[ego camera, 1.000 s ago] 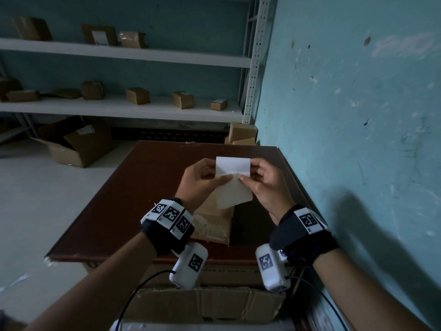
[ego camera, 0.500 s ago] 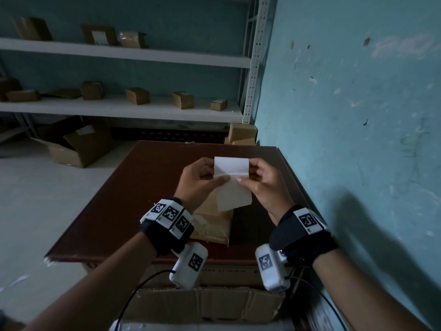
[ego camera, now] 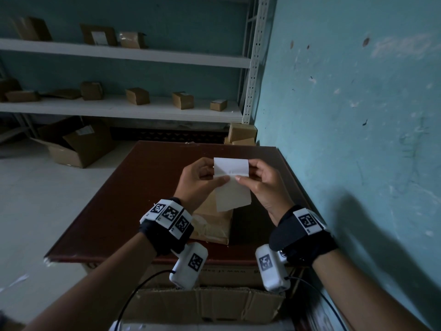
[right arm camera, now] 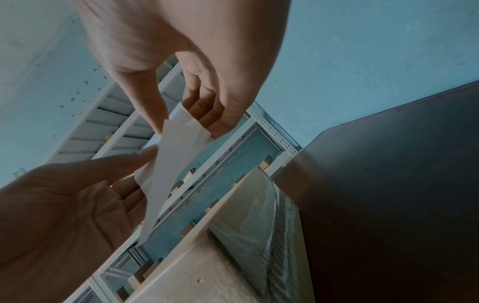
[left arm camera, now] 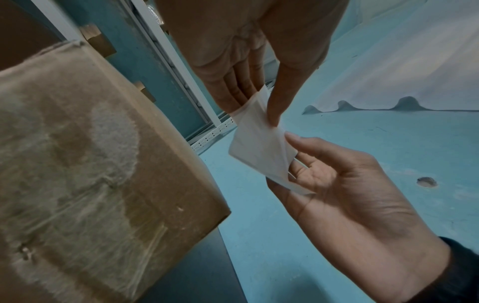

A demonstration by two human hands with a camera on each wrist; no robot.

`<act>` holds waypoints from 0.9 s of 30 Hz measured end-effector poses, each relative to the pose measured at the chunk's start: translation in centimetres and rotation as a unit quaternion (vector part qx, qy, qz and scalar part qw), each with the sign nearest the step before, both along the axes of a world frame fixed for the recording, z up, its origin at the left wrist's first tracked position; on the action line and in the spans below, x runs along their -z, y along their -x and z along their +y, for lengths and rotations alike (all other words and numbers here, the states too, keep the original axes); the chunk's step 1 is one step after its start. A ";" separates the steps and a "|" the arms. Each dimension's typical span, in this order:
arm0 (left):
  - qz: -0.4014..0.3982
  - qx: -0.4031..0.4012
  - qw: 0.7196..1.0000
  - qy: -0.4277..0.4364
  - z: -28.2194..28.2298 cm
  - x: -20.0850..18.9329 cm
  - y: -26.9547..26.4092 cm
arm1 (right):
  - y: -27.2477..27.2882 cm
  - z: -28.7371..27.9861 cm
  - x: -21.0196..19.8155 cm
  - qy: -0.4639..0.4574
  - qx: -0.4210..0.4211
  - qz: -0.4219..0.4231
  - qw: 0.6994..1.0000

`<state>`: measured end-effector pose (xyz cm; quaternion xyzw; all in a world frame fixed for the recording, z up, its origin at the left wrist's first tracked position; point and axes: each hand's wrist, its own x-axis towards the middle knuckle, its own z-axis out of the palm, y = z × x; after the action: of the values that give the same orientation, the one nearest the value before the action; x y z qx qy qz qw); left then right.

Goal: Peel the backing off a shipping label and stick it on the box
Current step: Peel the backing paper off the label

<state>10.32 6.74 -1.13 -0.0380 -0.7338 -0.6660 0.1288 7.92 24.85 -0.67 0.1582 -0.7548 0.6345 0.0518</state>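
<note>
I hold a white shipping label (ego camera: 231, 166) up over the table, pinched from both sides. My left hand (ego camera: 202, 175) pinches its left edge and my right hand (ego camera: 256, 179) pinches its right edge. Thumb tips nearly meet at a crease across the sheet. Below the crease a duller layer (ego camera: 233, 195) hangs down, split from the bright upper part. In the left wrist view the label (left arm camera: 259, 143) shows two layers parted near my right hand (left arm camera: 350, 194). The brown cardboard box (ego camera: 213, 222) lies on the table under my hands, its top scuffed.
The dark red-brown table (ego camera: 114, 201) stands against the teal wall (ego camera: 358, 139) on the right. A flattened carton (ego camera: 202, 304) sits below the table's near edge. White shelves (ego camera: 119, 108) with several small boxes stand behind, and an open carton (ego camera: 74, 146) lies on the floor to the left.
The hanging lower layer reaches slightly farther down than a second ago. Both hands keep their pinch and have barely moved.
</note>
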 end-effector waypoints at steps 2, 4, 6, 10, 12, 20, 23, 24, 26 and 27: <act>-0.002 0.000 1.000 -0.002 0.0 0.0 0.0 | 0.0 0.0 0.0 -0.005 0.001 -0.001 1.000; -0.002 0.000 1.000 -0.003 0.0 -0.1 -0.1 | 0.0 0.0 0.0 -0.011 0.001 -0.001 1.000; -0.003 -0.001 1.000 -0.008 0.0 -0.1 -0.1 | 0.0 0.0 0.0 -0.014 0.000 -0.002 1.000; -0.004 -0.006 1.000 -0.005 0.1 0.0 0.0 | -0.1 0.0 0.0 -0.009 -0.002 0.003 1.000; 0.000 -0.009 1.000 -0.009 0.1 0.0 0.0 | -0.2 0.0 0.0 -0.005 0.001 0.007 1.000; -0.005 -0.009 1.000 -0.010 0.2 0.0 0.0 | 0.0 0.1 0.2 -0.008 -0.001 0.010 1.000; -0.009 -0.005 1.000 -0.004 0.2 0.0 0.0 | 0.1 0.1 0.3 -0.013 -0.002 0.013 1.000; -0.009 -0.004 1.000 -0.004 0.1 0.0 -0.1 | 0.2 0.1 0.3 -0.014 -0.002 0.015 1.000; -0.008 -0.003 1.000 -0.007 0.2 -0.1 -0.1 | 0.2 0.1 0.4 -0.011 -0.003 0.018 1.000; -0.008 -0.003 1.000 -0.008 0.2 -0.2 -0.2 | 0.3 0.1 0.4 -0.009 -0.002 0.018 1.000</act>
<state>10.47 6.95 -0.97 -0.0295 -0.7296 -0.6717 0.1252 7.65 24.95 -1.04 0.1719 -0.7593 0.6245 0.0626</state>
